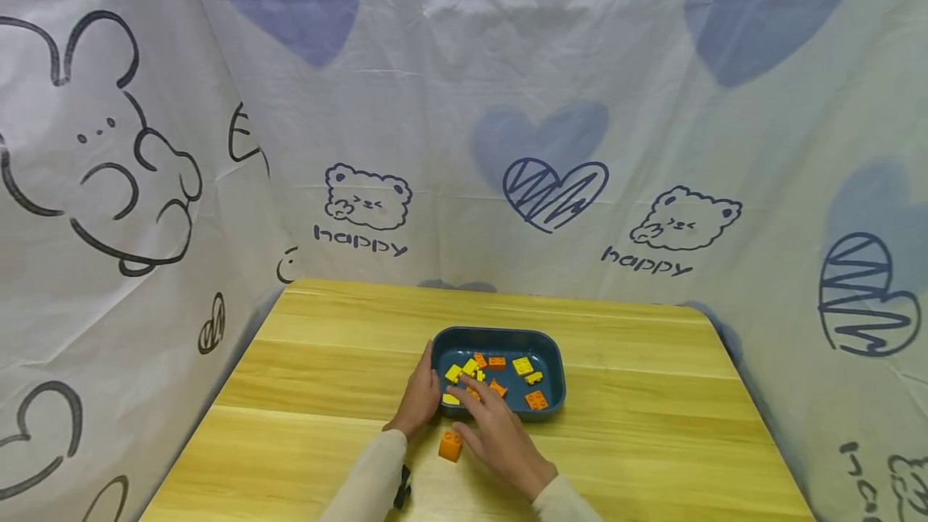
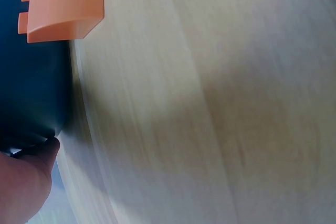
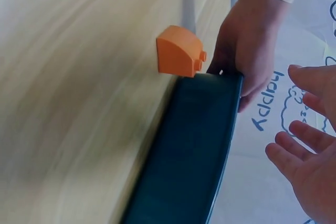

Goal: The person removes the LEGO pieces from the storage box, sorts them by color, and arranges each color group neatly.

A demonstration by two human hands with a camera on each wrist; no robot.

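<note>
My left hand (image 1: pixel 419 393) holds the left end of a dark blue tray (image 1: pixel 558 373), its fingers along the outer wall and the thumb side at the rim. Inside the tray lie several yellow and orange toy building bricks, among them an orange brick (image 1: pixel 536 400) near the right front corner. Over the front left part of the tray, my right hand (image 1: pixel 500 437) has its fingers spread and holds nothing. Its thumb is close to an orange curved-top brick (image 1: pixel 450 447), which stands on the table just outside the tray's front wall, studs toward the tray.
The tray stands on a wood-grain table (image 1: pixel 638 425). Behind the table and at both sides hangs a white curtain (image 1: pixel 449 264) with hearts and cartoon animals. A dark band (image 1: pixel 403 487) shows at the left sleeve.
</note>
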